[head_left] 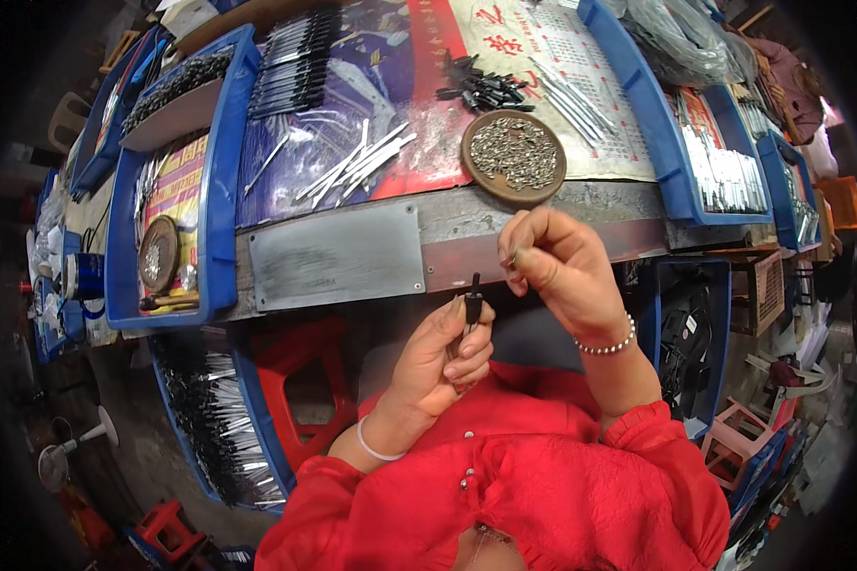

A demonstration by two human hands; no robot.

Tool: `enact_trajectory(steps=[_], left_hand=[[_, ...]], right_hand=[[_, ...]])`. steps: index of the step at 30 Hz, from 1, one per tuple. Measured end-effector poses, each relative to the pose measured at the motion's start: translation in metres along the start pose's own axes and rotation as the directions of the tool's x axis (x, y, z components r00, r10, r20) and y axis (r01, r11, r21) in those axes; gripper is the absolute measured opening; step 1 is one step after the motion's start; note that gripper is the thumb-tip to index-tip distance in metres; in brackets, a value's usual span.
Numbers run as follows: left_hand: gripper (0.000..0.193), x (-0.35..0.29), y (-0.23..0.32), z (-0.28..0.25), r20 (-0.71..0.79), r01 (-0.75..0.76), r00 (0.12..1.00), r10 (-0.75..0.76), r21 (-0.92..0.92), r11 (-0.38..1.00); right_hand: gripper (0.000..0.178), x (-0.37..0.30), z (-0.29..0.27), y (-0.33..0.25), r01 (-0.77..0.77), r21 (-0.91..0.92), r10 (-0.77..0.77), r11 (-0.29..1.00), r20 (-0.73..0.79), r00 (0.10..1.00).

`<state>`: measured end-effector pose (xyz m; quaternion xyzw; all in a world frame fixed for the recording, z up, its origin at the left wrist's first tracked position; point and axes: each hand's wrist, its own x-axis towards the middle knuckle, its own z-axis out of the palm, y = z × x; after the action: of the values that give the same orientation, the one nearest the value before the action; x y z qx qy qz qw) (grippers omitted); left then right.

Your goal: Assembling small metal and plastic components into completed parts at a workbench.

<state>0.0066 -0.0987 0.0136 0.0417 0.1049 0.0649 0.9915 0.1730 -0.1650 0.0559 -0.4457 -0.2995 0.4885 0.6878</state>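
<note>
at far left, blue tray (221, 190) with a small round dish (158, 252) inside; below it, blue bin (257, 419) of black-and-silver rods by a red stool (300, 366). on the bench, grey metal plate (336, 255), loose silver tubes (357, 162) fanned out above it.

at centre, left hand (443, 366) curled shut around a black pen part (472, 303), thumb and forefinger pinching it upright so its tip pokes clear above the knuckles, just in front of the bench edge.

slightly right and higher, right hand (552, 262) closed in a fine pinch on something tiny at the fingertips (514, 255), too small to name; possibly one of the small metal pieces heaped in the round brown dish (514, 155) just above. black caps (481, 90) lying beyond that dish.

best done, judging by the pose: keep the black part steady and vertical, bring the pinched bit down in line with its tip, avoid tilting, ease off only once seated.

at far right, blue tray of silver tubes (724, 171).
</note>
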Motion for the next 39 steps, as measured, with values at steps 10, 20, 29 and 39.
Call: enact_trajectory(steps=[10,20,29,39], left_hand=[[0.024,-0.001,0.0,-0.002,-0.096,-0.064,0.993,0.068,0.04,0.997],[0.022,-0.003,-0.001,0.003,-0.173,-0.151,0.969,0.179,0.165,0.975],[0.019,-0.006,-0.005,0.001,-0.134,-0.207,0.958,0.253,0.287,0.935],[0.031,-0.012,-0.005,0.006,-0.099,-0.068,0.99,0.096,0.259,0.964]], right_hand=[[0.007,-0.018,0.023,0.028,0.014,-0.107,-0.016,0.994,-0.018,1.0],[0.007,-0.021,0.035,0.04,0.223,-0.65,-0.323,0.727,-0.037,0.946],[0.01,-0.026,0.038,0.036,0.309,-0.773,-0.423,0.554,0.059,0.904],[0.019,-0.021,0.017,0.035,-0.194,0.107,0.164,0.975,0.242,0.956]])
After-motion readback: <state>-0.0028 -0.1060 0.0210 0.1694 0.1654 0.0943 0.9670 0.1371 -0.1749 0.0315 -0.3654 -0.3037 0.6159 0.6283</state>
